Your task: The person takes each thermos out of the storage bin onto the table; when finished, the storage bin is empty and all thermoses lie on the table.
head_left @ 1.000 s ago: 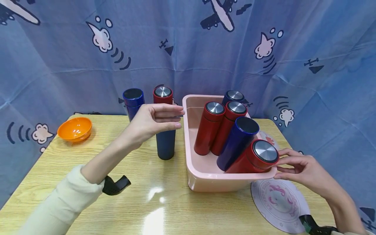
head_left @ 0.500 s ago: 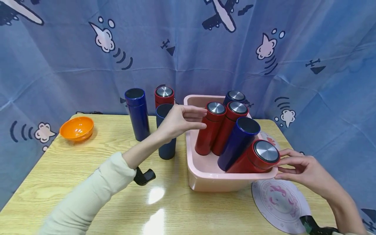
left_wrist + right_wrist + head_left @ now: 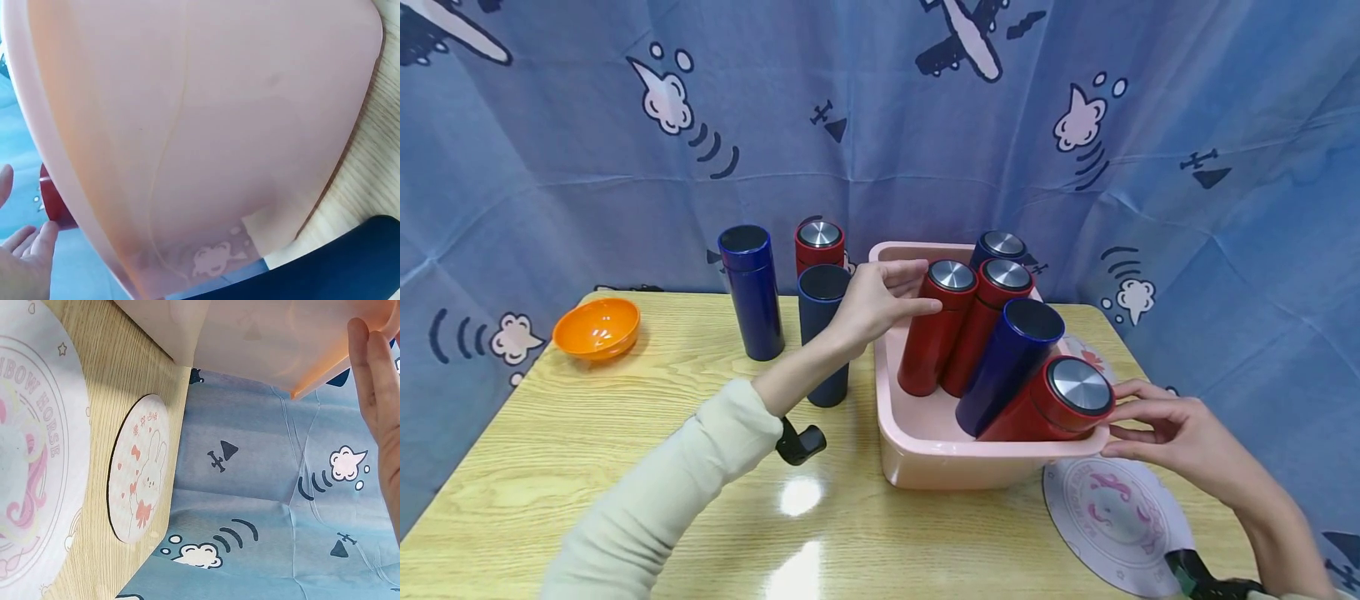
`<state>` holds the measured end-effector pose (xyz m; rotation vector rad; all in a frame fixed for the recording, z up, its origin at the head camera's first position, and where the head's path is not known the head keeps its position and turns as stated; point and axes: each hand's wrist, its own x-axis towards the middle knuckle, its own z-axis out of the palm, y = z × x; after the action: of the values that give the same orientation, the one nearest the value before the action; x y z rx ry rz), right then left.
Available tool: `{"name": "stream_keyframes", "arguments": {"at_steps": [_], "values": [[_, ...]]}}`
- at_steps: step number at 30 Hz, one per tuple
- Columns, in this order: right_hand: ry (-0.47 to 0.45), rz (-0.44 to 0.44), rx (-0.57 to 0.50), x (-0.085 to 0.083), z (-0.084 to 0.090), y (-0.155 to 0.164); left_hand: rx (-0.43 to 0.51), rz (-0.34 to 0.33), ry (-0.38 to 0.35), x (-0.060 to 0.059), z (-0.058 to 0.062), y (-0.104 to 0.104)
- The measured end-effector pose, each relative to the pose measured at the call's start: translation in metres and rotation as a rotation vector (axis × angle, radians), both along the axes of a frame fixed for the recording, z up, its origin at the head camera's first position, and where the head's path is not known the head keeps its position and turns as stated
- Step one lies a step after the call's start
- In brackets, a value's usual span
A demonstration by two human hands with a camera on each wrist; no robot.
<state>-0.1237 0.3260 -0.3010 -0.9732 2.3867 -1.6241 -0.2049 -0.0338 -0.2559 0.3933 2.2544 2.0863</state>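
Wooden table (image 3: 625, 467) before a blue printed curtain (image 3: 880, 125). Pink tub (image 3: 925, 454) — holds five flasks. Red flask (image 3: 934, 329) — stands at the tub's left, long axis near upright, steel cap up, leaning slightly right. Your left hand (image 3: 880, 300) — fingers loosely spread, fingertips touching the flask just below its cap, not closed round it. Your right hand (image 3: 1165, 433) — fingers relaxed, touching the tilted red flask (image 3: 1052, 408) at the tub's near right corner.

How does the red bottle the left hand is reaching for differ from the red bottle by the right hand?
The red bottle at the left hand stands nearly upright at the pink tub's left side; the red bottle by the right hand lies steeply tilted, its cap over the near right rim. The left hand touches the first near its cap; the right hand touches the second's cap. Both have silver caps.
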Motion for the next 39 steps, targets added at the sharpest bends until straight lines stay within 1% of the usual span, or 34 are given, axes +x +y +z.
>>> {"name": "stream_keyframes", "arguments": {"at_steps": [10,19,24,29,39], "values": [[-0.003,-0.002,0.001,0.000,-0.001,-0.001,0.045,0.010,-0.005,-0.010,-0.007,0.005],[-0.011,0.006,-0.015,-0.001,-0.002,0.000,0.127,-0.015,-0.030,-0.021,-0.018,0.010],[-0.012,0.010,-0.013,-0.001,-0.003,0.000,0.109,0.001,-0.053,-0.025,-0.022,0.012],[-0.008,0.015,-0.018,-0.002,-0.002,0.000,0.097,-0.009,-0.040,-0.028,-0.023,0.013],[-0.026,0.007,-0.027,-0.001,-0.003,0.001,0.094,-0.026,-0.029,-0.030,-0.025,0.012]]}}
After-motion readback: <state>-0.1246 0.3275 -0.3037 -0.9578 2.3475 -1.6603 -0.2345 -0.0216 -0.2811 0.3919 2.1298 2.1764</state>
